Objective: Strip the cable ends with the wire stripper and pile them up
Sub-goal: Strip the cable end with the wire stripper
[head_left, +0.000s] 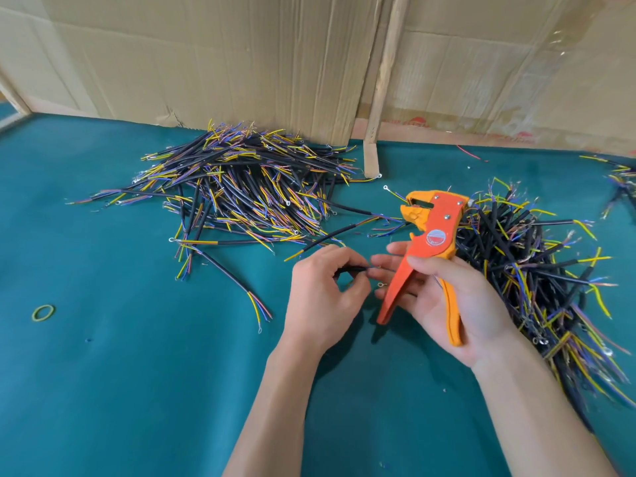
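My left hand (323, 290) pinches one black cable (351, 269) near the table's (120, 373) middle; my right hand (444, 297) grips the wire stripper (426, 249), its handles spread. I'd feed the cable's loose cores squarely into the mouth, squeeze, then drop it on the pile (241, 187) toward the far edge.
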`<state>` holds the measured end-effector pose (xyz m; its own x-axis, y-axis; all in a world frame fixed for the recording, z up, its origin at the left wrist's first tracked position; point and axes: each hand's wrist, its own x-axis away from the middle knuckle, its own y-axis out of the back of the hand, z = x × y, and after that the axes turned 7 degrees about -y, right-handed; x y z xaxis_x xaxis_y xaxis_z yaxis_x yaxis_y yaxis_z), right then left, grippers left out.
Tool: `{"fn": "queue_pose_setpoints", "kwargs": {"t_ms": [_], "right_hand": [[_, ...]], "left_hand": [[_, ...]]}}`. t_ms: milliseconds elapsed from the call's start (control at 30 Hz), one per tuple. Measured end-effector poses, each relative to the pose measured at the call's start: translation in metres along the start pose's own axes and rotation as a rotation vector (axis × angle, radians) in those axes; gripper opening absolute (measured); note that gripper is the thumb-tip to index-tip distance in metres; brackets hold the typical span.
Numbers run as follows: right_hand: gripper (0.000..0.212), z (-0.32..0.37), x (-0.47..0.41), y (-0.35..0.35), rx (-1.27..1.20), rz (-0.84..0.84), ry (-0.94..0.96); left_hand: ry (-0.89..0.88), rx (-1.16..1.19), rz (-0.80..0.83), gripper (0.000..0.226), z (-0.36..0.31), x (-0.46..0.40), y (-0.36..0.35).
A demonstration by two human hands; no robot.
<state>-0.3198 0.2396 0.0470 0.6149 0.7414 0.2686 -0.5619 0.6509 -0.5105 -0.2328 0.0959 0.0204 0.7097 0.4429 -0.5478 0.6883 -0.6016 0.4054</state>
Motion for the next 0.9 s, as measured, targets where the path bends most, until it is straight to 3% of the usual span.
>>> {"fn": "queue_pose_setpoints", "kwargs": {"t_ms": [333,500,667,900], "right_hand": [[0.036,0.0033,0.0025,0.0001,-0.122,0.033,-0.049],[0.031,0.0049,0.0022,-0.0005,-0.278,0.005,-0.069],[0.047,0.0042,0.0018,-0.0025,-0.142,-0.019,-0.039],[0.041,0.0007,0.0013,-0.0078,-0.13,0.011,-0.048]], "left_hand": [[0.087,0.102,0.038,0.014,-0.0043,0.0014,-0.0003],[0.158,0.145,-0.036,0.019,-0.0009,0.0002,0.0021],[0.175,0.134,-0.07,0.016,0.0006,0.0005,0.0028],[0.112,0.085,-0.027,0.014,0.0008,0.0017,0.0033]]}}
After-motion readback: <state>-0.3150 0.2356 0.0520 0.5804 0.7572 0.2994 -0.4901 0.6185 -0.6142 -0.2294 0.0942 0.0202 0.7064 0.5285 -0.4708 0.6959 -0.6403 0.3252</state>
